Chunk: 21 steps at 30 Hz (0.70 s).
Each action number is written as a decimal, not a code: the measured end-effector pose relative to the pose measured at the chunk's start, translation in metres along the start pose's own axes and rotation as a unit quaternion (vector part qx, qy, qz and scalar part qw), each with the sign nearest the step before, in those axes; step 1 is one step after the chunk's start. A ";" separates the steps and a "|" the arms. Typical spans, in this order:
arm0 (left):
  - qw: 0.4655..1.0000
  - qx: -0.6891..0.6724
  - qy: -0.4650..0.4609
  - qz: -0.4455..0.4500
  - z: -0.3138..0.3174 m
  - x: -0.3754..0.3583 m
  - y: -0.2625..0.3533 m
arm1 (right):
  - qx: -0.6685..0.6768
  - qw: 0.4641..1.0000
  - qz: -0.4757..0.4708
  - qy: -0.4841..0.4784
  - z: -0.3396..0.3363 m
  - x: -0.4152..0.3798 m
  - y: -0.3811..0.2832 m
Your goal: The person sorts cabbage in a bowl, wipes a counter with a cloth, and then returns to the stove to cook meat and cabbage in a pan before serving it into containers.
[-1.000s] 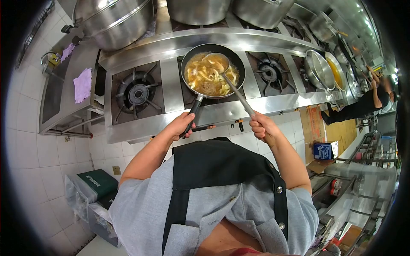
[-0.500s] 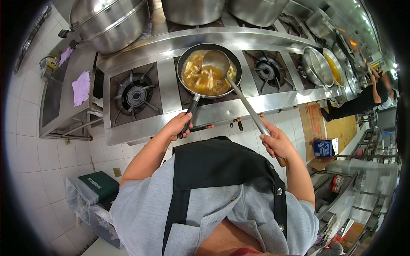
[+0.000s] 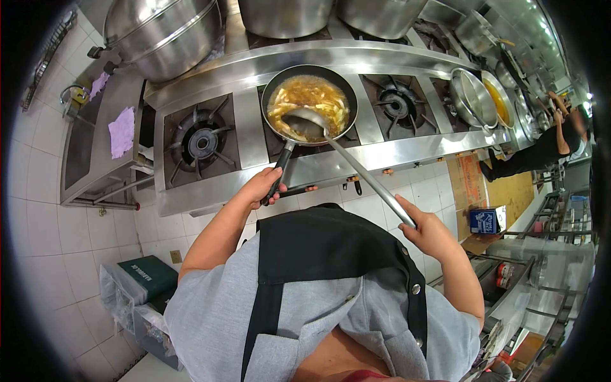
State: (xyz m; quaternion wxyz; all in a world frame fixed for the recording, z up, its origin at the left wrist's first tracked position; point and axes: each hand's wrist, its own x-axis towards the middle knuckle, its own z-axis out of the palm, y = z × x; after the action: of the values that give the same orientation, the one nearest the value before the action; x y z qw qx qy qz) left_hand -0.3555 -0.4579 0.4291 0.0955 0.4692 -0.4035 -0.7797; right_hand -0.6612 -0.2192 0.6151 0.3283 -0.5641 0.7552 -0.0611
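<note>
A black frying pan (image 3: 352,95) rests over a burner in the middle of the steel stove (image 3: 254,167). It holds brown, bubbling sauce with pale pieces of food (image 3: 312,92). My left hand (image 3: 263,186) is wrapped round the pan's black handle (image 3: 284,156). My right hand (image 3: 425,230) grips the long metal handle of a ladle (image 3: 366,175). The ladle's bowl sits tilted in the sauce, at the side of the pan nearest me.
Bare burners (image 3: 202,141) (image 3: 398,105) flank the pan. Large steel pots (image 3: 286,16) stand behind, metal bowls (image 3: 471,99) at the right. A purple cloth (image 3: 121,132) lies on the left counter. Another person (image 3: 541,153) stands at the far right.
The ladle's bowl has moved from the far side of the pan toward me and slightly left. My right hand has shifted down and to the right. My left hand has barely moved.
</note>
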 end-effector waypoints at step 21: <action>0.999 -0.014 0.019 -0.024 0.002 -0.004 0.003 | -0.052 0.982 -0.024 0.178 0.048 0.088 0.051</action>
State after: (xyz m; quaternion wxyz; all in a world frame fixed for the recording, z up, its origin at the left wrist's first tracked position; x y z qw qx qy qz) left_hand -0.3553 -0.4568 0.4341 0.0913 0.4916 -0.3793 -0.7785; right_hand -0.6885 -0.2668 0.5169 0.1573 -0.5785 0.7899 -0.1288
